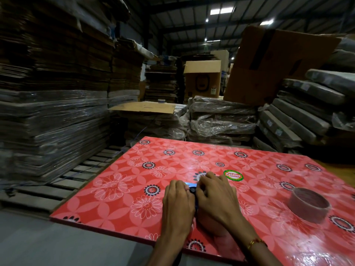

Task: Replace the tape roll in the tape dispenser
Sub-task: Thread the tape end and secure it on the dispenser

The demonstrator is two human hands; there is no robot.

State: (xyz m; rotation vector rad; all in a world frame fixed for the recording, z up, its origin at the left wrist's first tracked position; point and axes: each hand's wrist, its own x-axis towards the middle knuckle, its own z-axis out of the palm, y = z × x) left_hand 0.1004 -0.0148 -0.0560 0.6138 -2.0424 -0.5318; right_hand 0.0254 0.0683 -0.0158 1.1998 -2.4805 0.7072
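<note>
Both hands low near the near edge of the glossy red floral-print tabletop point(123, 191), pressed together over a small blue-and-black tape dispenser point(190, 186), mostly hidden beneath them. Left hand point(177, 206) curled over its left side, fingers wrapped down; right hand point(213, 196) cupped against it from the right, fingertips bent in at the top. Closed on the dispenser, both of them; exact contact points not visible. Brown cardboard tape core point(308, 205) standing on its rim toward the right edge, well apart from the hands, seemingly bare of tape. Round green-and-red sticker point(233, 176) just beyond the right hand. Likely step: seating or fixing a roll in the dispenser; roll itself unseen. Next move probably calls for feeding the tape end through to the cutter, dispenser held steady on the tabletop.
</note>
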